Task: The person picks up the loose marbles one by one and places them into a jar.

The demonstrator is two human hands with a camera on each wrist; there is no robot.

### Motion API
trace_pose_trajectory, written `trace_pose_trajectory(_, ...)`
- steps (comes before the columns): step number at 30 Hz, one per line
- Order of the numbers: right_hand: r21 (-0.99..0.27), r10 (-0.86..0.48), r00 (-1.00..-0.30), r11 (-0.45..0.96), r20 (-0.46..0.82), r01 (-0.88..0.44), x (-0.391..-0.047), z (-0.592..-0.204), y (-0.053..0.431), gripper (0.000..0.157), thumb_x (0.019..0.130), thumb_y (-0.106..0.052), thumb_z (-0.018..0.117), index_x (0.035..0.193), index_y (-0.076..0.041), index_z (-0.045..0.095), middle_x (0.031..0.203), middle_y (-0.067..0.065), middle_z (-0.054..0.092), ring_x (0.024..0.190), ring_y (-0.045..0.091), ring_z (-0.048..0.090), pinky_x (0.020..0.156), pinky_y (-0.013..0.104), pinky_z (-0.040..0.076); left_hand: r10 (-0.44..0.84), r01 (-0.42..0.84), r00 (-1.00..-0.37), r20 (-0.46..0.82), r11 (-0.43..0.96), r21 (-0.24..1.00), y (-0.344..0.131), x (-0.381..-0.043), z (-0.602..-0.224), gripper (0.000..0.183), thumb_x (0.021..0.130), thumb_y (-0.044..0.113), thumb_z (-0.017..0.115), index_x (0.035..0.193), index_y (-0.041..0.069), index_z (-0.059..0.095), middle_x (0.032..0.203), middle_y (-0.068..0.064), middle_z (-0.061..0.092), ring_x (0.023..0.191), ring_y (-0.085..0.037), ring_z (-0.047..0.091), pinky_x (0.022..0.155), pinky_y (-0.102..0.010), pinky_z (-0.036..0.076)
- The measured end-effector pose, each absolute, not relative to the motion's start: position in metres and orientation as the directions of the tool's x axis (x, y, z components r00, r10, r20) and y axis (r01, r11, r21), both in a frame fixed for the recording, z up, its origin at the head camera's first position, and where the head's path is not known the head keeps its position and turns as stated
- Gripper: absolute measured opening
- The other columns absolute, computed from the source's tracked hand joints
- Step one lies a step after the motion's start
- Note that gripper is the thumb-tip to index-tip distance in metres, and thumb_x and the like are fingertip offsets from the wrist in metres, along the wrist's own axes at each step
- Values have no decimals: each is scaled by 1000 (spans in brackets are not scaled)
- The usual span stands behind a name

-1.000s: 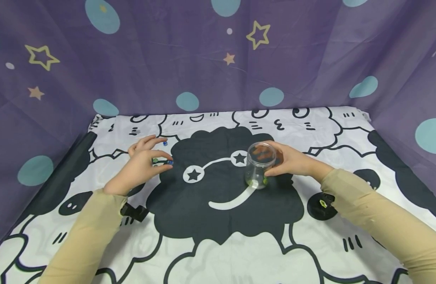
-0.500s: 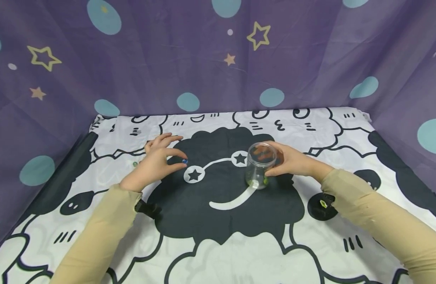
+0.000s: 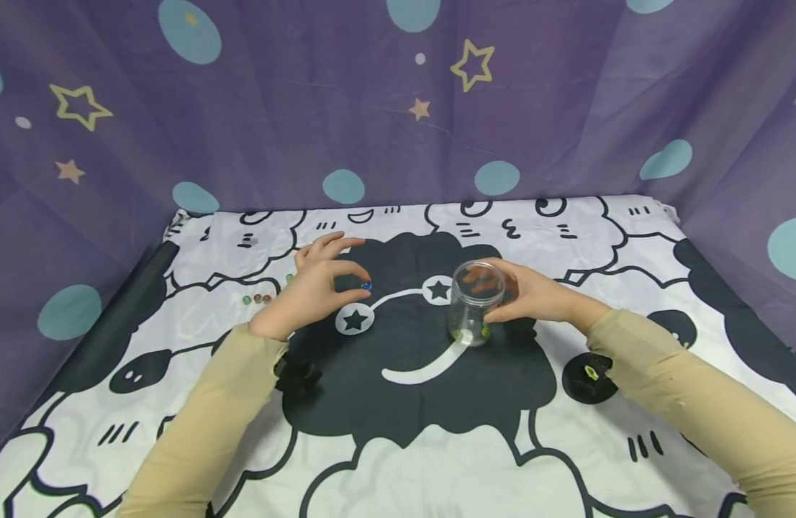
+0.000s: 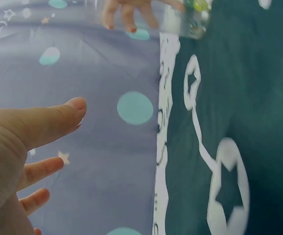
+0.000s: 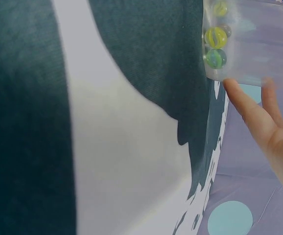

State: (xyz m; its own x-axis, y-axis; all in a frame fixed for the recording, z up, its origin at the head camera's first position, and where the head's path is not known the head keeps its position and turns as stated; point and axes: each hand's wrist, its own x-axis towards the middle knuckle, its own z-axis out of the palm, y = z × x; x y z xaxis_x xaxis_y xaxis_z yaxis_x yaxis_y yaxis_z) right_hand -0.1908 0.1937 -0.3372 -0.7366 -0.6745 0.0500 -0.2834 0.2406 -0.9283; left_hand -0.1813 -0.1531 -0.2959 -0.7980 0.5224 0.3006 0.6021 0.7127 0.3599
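My left hand [image 3: 307,291] pinches a blue marble [image 3: 367,286] between thumb and forefinger, held over the dark patch of the cloth. In the left wrist view that marble is hidden behind the thumb [image 4: 58,120]. A clear, open-topped jar [image 3: 464,316] stands upright to the right of the marble. Around its far right side the fingers and thumb of my right hand [image 3: 534,291] grip it. Several marbles, yellow and green among them [image 5: 216,37], lie at the bottom of the jar in the right wrist view.
Left of my left wrist, several small marbles [image 3: 258,298] lie in a row on the white part of the cloth [image 3: 216,316]. A green marble [image 3: 290,278] shows just behind the left hand. A purple curtain [image 3: 372,108] closes off the back and sides.
My left hand has moved right toward the jar with the blue marble, uncovering the row of marbles on the cloth. The right hand and jar have stayed in place.
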Motion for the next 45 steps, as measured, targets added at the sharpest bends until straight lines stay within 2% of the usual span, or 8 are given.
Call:
trace_pose_trajectory(7, -928, -671, -740, 248, 44, -279, -191, -336, 193, 77, 77, 1, 74, 142, -6, 35, 138, 19, 45, 127, 39, 46, 89, 35, 51, 547, 634, -773, 320, 672, 382, -133, -185, -293, 11, 78, 18, 78, 88, 16, 74, 143, -12, 44, 139, -36, 21, 103, -61, 8)
trace_pose_trajectory(22, -929, -672, -739, 246, 42, -277, -192, -336, 193, 76, 78, 1, 74, 142, -6, 35, 137, 19, 45, 126, 38, 47, 89, 34, 51, 566, 663, -748, 345, 628, 407, -97, -186, -287, 11, 81, 21, 76, 90, 17, 74, 143, -8, 45, 140, -31, 21, 105, -59, 9)
trace_pose_trajectory(36, -925, -666, -746, 268, 24, -270, -190, -335, 193, 75, 79, 1, 72, 143, -8, 34, 138, 18, 45, 125, 36, 48, 91, 40, 49, 562, 666, -746, 358, 606, 436, -67, -182, -281, 11, 82, 23, 76, 91, 17, 73, 142, -5, 46, 141, -27, 21, 105, -58, 10)
trace_pose_trajectory(45, -921, -666, -746, 278, 19, -272, -190, -336, 194, 76, 80, -6, 74, 144, -6, 32, 140, 19, 43, 126, 38, 46, 89, 39, 51, 555, 658, -752, 355, 602, 452, -42, -179, -282, 15, 82, 27, 75, 93, 17, 72, 141, -5, 47, 140, -27, 24, 105, -56, 13)
